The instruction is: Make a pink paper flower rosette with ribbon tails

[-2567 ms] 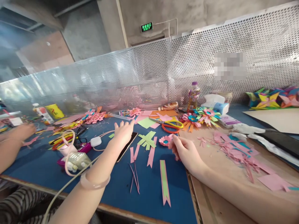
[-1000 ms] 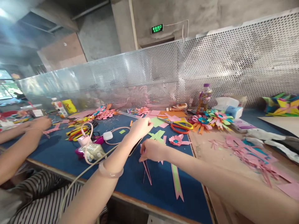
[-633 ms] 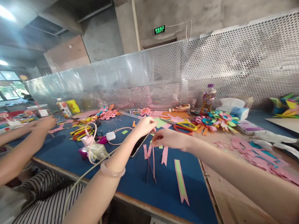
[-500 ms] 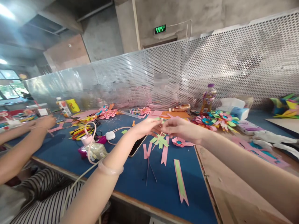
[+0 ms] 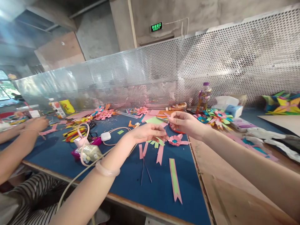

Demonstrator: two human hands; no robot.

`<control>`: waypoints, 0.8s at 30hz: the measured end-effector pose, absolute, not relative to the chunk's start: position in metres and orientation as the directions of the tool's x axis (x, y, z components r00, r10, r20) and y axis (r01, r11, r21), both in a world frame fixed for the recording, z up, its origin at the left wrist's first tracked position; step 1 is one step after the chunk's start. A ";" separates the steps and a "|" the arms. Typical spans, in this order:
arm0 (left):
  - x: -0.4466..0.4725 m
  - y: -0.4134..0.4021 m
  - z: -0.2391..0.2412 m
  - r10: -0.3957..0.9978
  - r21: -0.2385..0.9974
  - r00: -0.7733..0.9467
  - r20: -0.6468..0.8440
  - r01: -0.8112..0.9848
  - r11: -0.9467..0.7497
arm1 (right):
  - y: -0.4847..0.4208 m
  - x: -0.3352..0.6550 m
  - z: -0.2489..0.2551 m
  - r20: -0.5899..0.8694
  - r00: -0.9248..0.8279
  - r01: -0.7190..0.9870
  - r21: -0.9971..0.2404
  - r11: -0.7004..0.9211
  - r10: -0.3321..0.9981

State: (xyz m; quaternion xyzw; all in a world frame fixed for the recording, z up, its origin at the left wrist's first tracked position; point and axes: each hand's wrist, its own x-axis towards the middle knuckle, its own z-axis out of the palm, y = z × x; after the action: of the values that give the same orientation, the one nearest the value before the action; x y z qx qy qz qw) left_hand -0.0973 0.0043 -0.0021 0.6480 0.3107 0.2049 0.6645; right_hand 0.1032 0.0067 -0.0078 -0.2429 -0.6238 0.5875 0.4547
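Above the blue tabletop, my left hand (image 5: 150, 132) is closed in a pinch, its fingertips just over green fringed paper (image 5: 153, 143). My right hand (image 5: 185, 123) pinches the upper end of a thin wire-like strand (image 5: 167, 125), which runs down toward my left fingertips. A narrow metallic blade (image 5: 162, 119) and a red loop (image 5: 178, 130) show beside my right hand; whether they are held or lying there I cannot tell. Below lie a pink paper flower with a blue centre (image 5: 175, 140), pink strips (image 5: 160, 154) and a pink-and-green ribbon strip (image 5: 174, 179).
Two dark wires (image 5: 143, 175) lie nearer me. To the left are a pouch (image 5: 92, 153), a white charger (image 5: 106, 136) and cables. Behind stand a purple-capped bottle (image 5: 204, 97), layered paper flowers (image 5: 219, 117) and a perforated metal screen (image 5: 131, 78). Another person's arms (image 5: 30, 134) reach in at left.
My hands have parted slightly: the left came lower and nearer, the right rose a little. The strand between them, the blade and the red loop now show. The whole view shifted slightly.
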 end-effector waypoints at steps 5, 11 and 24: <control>-0.097 0.005 -0.002 0.701 0.995 0.707 -0.095 0.070 0.065 | 0.005 0.112 -0.009 0.266 -0.516 -0.226 -0.959 0.170 0.814; -0.099 0.008 -0.002 0.761 0.997 0.644 -0.079 0.065 0.048 | 0.006 0.132 -0.012 0.119 -0.749 -0.060 -0.992 0.112 0.652; -0.094 -0.002 -0.001 0.575 0.914 0.781 -0.244 0.382 -0.132 | 0.014 0.134 -0.011 0.345 -0.517 0.155 -0.862 0.482 0.784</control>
State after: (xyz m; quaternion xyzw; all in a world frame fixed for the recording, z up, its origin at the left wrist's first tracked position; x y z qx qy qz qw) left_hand -0.0942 -0.0019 -0.0015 0.7477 0.3201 0.0836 0.5757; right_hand 0.1339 0.0143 -0.0107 -0.3048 -0.7696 0.4075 0.3857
